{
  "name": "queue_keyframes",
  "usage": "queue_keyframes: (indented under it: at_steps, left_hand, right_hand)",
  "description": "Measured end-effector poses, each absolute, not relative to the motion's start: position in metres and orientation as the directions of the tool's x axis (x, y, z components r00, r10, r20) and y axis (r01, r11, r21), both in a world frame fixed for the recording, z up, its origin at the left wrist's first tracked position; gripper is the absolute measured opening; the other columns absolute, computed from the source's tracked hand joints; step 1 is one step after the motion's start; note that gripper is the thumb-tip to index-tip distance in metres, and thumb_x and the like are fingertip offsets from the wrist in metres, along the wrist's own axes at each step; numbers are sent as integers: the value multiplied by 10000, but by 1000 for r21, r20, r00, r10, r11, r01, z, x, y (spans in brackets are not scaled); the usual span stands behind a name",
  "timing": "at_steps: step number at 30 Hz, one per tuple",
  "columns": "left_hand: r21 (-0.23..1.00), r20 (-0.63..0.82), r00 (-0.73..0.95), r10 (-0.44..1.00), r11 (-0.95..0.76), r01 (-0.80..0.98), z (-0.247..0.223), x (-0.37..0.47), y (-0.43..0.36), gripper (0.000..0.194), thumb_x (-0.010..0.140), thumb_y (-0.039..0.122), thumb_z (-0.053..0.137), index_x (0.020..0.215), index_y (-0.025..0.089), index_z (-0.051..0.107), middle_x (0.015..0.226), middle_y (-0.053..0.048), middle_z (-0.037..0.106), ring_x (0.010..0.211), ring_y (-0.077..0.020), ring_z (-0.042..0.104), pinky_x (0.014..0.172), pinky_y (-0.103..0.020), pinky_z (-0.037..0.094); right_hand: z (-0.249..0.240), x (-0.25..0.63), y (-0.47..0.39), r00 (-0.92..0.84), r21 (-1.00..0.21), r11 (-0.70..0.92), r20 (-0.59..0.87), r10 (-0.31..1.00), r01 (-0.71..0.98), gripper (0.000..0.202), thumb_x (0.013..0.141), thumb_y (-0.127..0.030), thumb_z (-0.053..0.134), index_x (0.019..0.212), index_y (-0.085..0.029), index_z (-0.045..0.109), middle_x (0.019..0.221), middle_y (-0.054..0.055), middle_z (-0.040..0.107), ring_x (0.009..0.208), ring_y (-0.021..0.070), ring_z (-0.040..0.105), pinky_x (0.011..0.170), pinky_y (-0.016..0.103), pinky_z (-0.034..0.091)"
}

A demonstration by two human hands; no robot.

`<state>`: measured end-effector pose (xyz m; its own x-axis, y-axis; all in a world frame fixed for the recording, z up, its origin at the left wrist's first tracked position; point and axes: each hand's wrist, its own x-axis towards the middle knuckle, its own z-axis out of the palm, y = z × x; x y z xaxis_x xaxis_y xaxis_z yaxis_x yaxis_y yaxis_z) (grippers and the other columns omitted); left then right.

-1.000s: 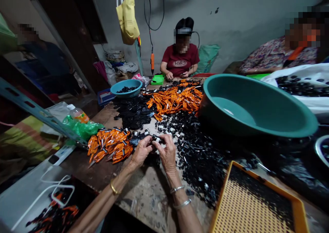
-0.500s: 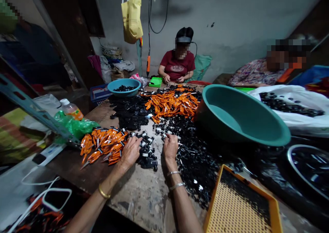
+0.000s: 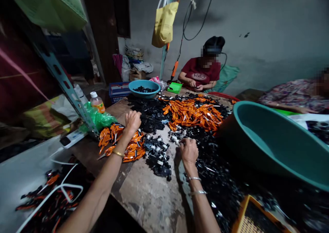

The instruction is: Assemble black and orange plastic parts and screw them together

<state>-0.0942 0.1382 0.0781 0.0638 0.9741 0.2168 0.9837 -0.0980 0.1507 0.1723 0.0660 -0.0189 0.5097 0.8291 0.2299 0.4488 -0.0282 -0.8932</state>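
My left hand (image 3: pixel 133 122), fingers curled together, is raised over the far edge of a small pile of orange parts (image 3: pixel 135 147), near the black parts (image 3: pixel 150 114). What it holds, if anything, is hidden. My right hand (image 3: pixel 189 150) has its fingers pinched at the near side of the small black-and-white pieces (image 3: pixel 177 135); whatever is between the fingertips is too small to name. Between my hands lies a cluster of black pieces with white parts (image 3: pixel 158 154). A larger orange pile (image 3: pixel 194 113) sits beyond my right hand.
A large teal basin (image 3: pixel 277 147) stands at the right, with a yellow perforated tray (image 3: pixel 243 214) below it. Behind are a blue bowl (image 3: pixel 144 93) and a green tray (image 3: pixel 174 87). A person in red (image 3: pixel 200 73) sits across; another sits at right. A metal post (image 3: pixel 69 89) slants at left.
The view has turned left, shifting the scene rightward. My left hand has moved up and away from the black-and-white cluster, toward the black parts. My right hand stays beside the small pieces.
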Motion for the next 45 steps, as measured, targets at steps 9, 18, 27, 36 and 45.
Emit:
queue_keyframes:
  at_steps: [9, 18, 27, 36, 45]
  left_hand:
    - [110, -25, 320, 947, -316, 942, 22, -45, 181, 316, 884, 332, 557, 1143, 151, 570, 1174, -93, 584, 1028, -219, 582, 874, -443, 494]
    - [164, 50, 451, 891, -453, 876, 6, -45, 176, 217, 871, 271, 554, 1046, 150, 595, 1135, -90, 557, 1062, -234, 512, 893, -432, 430]
    - [393, 241, 382, 892, -450, 802, 26, -31, 159, 183, 745, 24, 538, 854, 155, 605, 1127, -141, 529, 1158, -283, 403, 967, -415, 303]
    - [834, 288, 120, 950, -310, 457, 55, -6, 136, 291, 702, 144, 639, 960, 172, 506, 1031, -82, 580, 1051, -233, 518, 902, -356, 393]
    - [993, -13, 230, 973, 40, -112, 22, 9, 7, 296, 748, 317, 577, 980, 174, 463, 727, 9, 537, 537, -109, 556, 418, -207, 401]
  right_hand:
    - [7, 215, 55, 419, -924, -56, -224, 880, -378, 211, 639, -267, 729, 745, -166, 576, 709, 26, 633, 684, 183, 627, 538, 273, 490]
    - [36, 202, -18, 168, -630, -32, -256, 952, -776, 40, 825, -176, 594, 815, -138, 598, 968, 118, 687, 875, 158, 673, 786, 302, 578]
    - [30, 177, -65, 145, -535, 65, -110, 983, -843, 123, 797, -253, 623, 898, -193, 589, 1074, 67, 660, 786, 107, 665, 791, 296, 568]
    - [-1, 162, -72, 243, -622, 112, -129, 961, -775, 254, 675, -233, 741, 867, -215, 576, 945, 24, 693, 830, 110, 668, 781, 250, 578]
    - [-1, 143, -102, 408, -836, 130, -120, 905, -533, 357, 701, -419, 750, 865, -192, 529, 749, 26, 711, 423, 77, 536, 390, 176, 405]
